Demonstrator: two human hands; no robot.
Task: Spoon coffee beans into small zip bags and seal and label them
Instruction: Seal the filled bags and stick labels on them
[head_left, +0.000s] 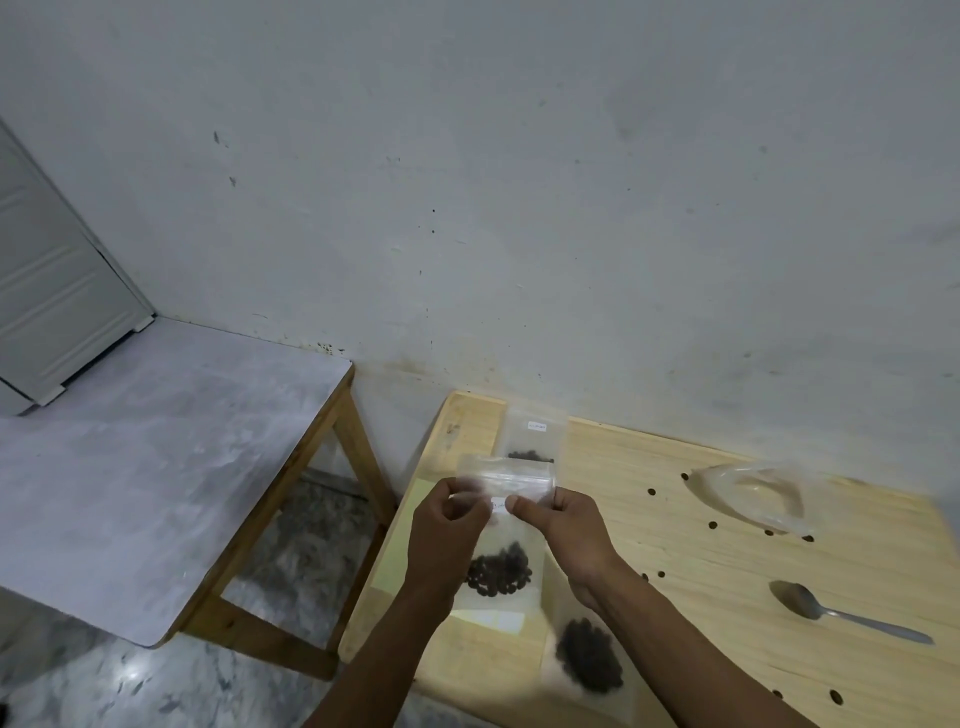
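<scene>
Above the left part of the wooden table (727, 530) I hold a small clear zip bag (503, 566) upright, with dark coffee beans in its bottom. My left hand (447, 530) pinches its upper left part and my right hand (566, 525) pinches its upper right, thumb on a small white label. A second bag of beans (587, 660) lies flat under my right forearm. A third bag with beans and a white label (531, 436) lies at the table's far left corner. A metal spoon (831, 610) lies on the right.
A crumpled clear plastic bag (753, 499) lies at the far right, with loose beans scattered around it. A pale yellow sheet (400, 551) and a white label strip (493, 621) lie at the table's left edge. A grey-topped bench (156, 467) stands to the left.
</scene>
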